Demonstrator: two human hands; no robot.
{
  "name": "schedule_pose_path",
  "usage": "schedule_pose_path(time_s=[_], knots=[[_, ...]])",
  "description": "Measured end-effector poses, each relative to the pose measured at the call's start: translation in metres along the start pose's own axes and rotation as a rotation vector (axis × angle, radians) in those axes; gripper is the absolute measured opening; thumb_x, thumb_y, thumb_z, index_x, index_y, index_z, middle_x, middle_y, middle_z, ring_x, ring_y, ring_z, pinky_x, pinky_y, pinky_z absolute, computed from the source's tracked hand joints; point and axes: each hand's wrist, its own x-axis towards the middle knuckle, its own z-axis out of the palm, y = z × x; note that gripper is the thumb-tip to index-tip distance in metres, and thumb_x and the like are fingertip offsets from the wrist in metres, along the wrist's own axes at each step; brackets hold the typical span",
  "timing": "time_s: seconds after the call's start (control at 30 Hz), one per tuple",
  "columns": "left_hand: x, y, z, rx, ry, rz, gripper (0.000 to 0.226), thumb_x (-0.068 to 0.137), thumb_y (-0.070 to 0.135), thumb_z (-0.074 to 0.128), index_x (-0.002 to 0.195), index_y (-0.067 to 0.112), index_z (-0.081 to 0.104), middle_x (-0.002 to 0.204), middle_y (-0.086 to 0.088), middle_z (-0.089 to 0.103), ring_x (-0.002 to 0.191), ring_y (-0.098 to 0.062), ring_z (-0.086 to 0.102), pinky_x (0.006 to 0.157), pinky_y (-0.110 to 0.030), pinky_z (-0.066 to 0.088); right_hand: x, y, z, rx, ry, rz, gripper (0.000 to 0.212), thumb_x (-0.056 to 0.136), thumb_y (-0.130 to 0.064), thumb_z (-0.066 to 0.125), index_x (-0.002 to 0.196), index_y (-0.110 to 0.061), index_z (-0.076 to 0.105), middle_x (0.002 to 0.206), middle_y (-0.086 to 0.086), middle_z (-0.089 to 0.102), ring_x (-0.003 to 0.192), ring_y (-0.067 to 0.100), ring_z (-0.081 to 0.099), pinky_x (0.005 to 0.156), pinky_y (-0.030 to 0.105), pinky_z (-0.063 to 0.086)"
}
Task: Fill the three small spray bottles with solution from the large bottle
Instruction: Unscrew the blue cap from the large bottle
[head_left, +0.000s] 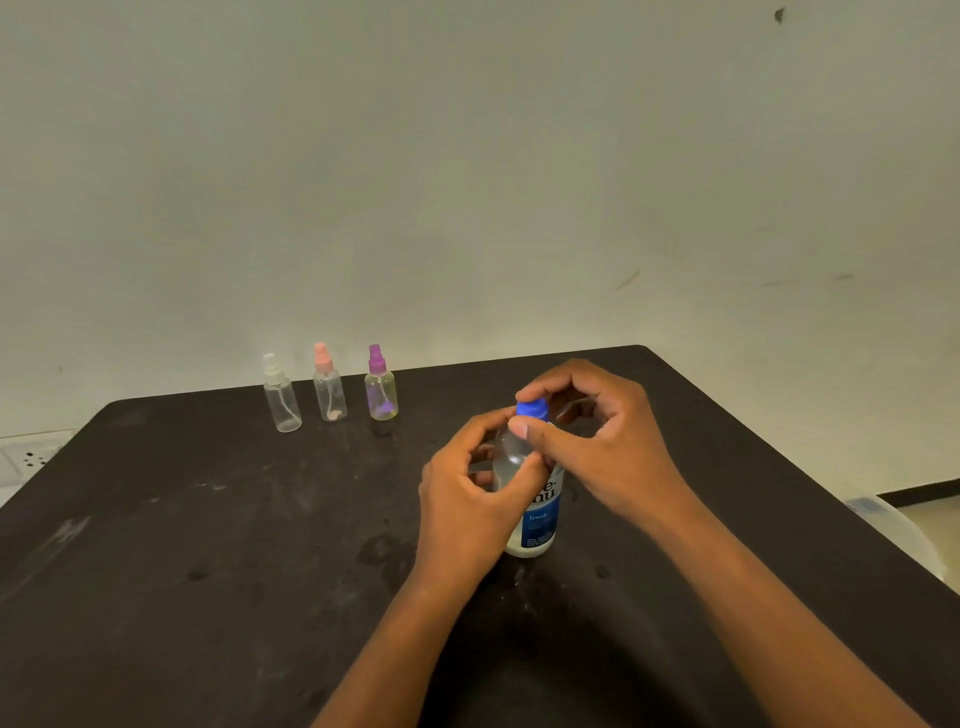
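Observation:
The large clear bottle (537, 519) with a blue label stands upright on the dark table (208, 545), right of centre. My left hand (472, 499) wraps around its body. My right hand (602, 441) pinches its blue cap (532, 409) with thumb and fingers; the cap sits on the neck. Three small spray bottles stand in a row at the table's far edge: one with a clear top (281, 395), one with a pink top (329, 384) and one with a purple top (381, 384). All three carry their spray heads and stand well left of my hands.
A pale wall (467, 182) rises right behind the table. A white socket strip (26, 460) shows at the far left edge. A translucent plastic container (893, 525) sits beyond the table's right edge, on the floor side.

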Motion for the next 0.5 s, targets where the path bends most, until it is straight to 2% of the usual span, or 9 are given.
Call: schedule_pose_path(time_s=[0.13,0.2,0.3,0.4,0.5], knots=[[-0.0007,0.0003,0.0009,-0.049,0.006,-0.01,0.042,0.088,0.03,0.08,0.129,0.03,0.069,0.117,0.017,0.075,0.109,-0.003,0.072,0.087,-0.024,0.061,-0.0008,-0.0005,-0.0031,0.011,-0.029,-0.027,0.022,0.088,-0.004,0.076,0.097,-0.024,0.076,0.101,-0.01,0.077,0.102,0.019,0.072,0.088,0.045,0.061],[-0.0004,-0.0006,0.0012,-0.046,0.01,-0.005,0.042,0.089,0.03,0.079,0.13,0.03,0.068,0.117,0.016,0.075,0.11,-0.004,0.071,0.089,-0.027,0.061,-0.0022,-0.0004,-0.0029,-0.006,-0.04,-0.028,0.02,0.088,-0.009,0.078,0.098,-0.026,0.075,0.104,-0.012,0.077,0.106,0.018,0.071,0.089,0.046,0.06],[0.0006,-0.0034,0.0011,-0.029,0.001,-0.007,0.041,0.091,0.028,0.077,0.131,0.029,0.068,0.119,0.013,0.075,0.112,-0.008,0.071,0.091,-0.036,0.063,-0.0017,-0.0009,-0.0002,-0.01,-0.013,0.004,0.022,0.083,-0.017,0.086,0.096,-0.029,0.073,0.099,-0.013,0.073,0.098,0.017,0.07,0.082,0.036,0.059],[0.0005,-0.0025,0.0006,-0.044,-0.003,-0.018,0.045,0.089,0.032,0.077,0.133,0.028,0.067,0.12,0.012,0.075,0.112,-0.008,0.072,0.092,-0.04,0.063,0.0007,-0.0039,0.0009,-0.005,-0.012,0.013,0.023,0.083,-0.008,0.084,0.093,-0.027,0.073,0.093,-0.014,0.073,0.091,0.015,0.07,0.077,0.025,0.055],[0.0001,0.0008,-0.0002,-0.06,-0.005,-0.022,0.05,0.085,0.044,0.077,0.132,0.032,0.067,0.121,0.014,0.074,0.112,-0.01,0.072,0.091,-0.043,0.064,0.0013,-0.0088,-0.0017,0.014,-0.034,-0.004,0.027,0.086,-0.001,0.078,0.097,-0.025,0.074,0.098,-0.014,0.074,0.096,0.015,0.071,0.083,0.029,0.058]])
